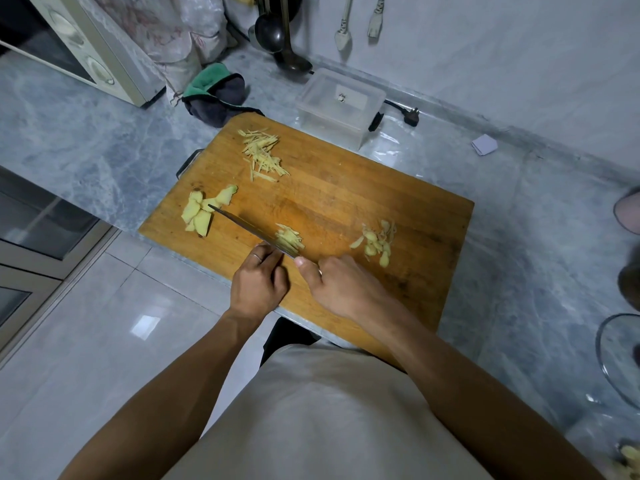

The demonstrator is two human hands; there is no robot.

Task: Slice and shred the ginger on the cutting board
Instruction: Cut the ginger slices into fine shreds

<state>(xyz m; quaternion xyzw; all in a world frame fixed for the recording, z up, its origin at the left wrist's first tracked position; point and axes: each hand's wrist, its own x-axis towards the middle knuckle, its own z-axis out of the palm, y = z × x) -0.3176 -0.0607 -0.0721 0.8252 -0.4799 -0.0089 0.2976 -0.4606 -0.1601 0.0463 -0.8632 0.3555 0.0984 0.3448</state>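
A wooden cutting board [346, 202] lies on the marble counter. My right hand [343, 285] grips the handle of a knife [242, 223], whose blade points away to the left across the board. My left hand [258, 285] sits just left of the blade, fingers curled down on a small stack of ginger that is mostly hidden. Freshly cut shreds [290, 239] lie against the blade's far side. Flat ginger slices [199, 214] lie at the board's left, a pile of fine shreds [263, 154] at the back, and ginger trimmings [375, 242] at the right.
A clear lidded plastic box [341, 103] stands behind the board, with a plug and cord [405, 114] beside it. A green and grey cloth [216, 93] and a microwave [86, 53] are at the back left. A glass bowl's rim [609, 358] shows at the right edge. Ladles [277, 36] hang on the wall.
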